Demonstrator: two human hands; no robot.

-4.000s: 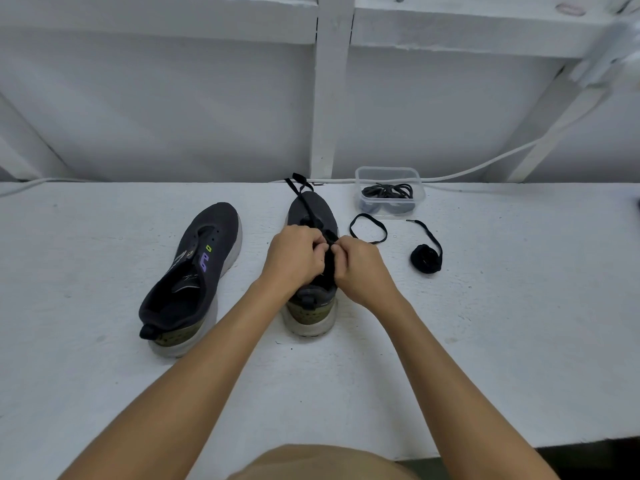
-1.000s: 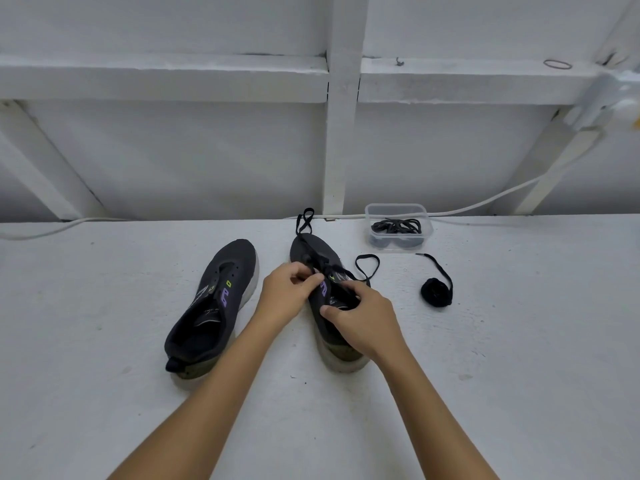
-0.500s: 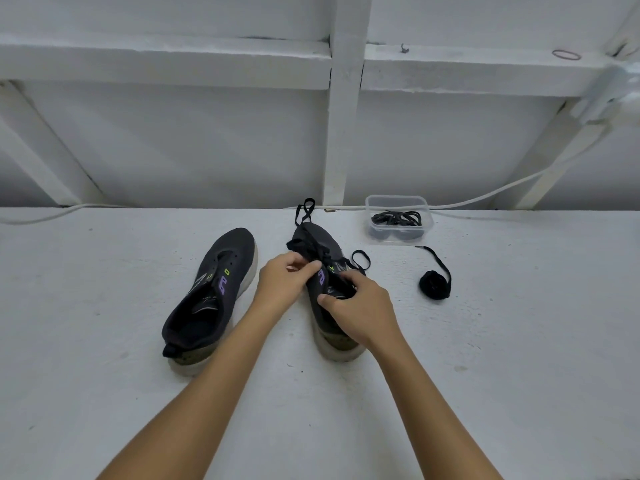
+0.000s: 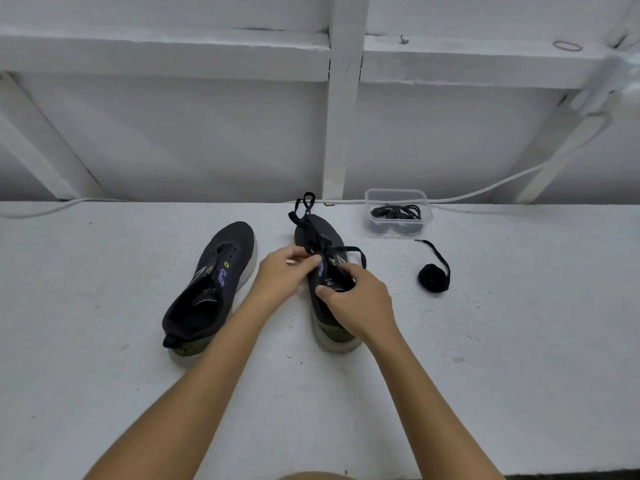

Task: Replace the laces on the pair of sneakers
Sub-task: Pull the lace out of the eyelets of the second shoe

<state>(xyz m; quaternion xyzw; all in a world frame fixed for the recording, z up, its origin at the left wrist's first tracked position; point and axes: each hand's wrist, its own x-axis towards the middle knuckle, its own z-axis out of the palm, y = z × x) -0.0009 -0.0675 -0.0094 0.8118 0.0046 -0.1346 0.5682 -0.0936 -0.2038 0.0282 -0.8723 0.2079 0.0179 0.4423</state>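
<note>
Risk: lace (image 4: 313,237) slipping back out of eyelet if left grip (image 4: 289,271), pinching it, slackens. Right grip (image 4: 356,301) clenched on shoe (image 4: 329,306), mid-counter (image 4: 519,341). Loose ends beyond toe liable to tangle. Other shoe (image 4: 214,285) unlaced, spare lace (image 4: 433,277) waiting nearby.

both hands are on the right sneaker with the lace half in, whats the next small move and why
Probably pull the lace taut with the left hand while the right hand steadies the right sneaker. The lace lies slack over the toe, with a loose loop off the right side, and the left fingers already pinch it at the eyelets.
</note>
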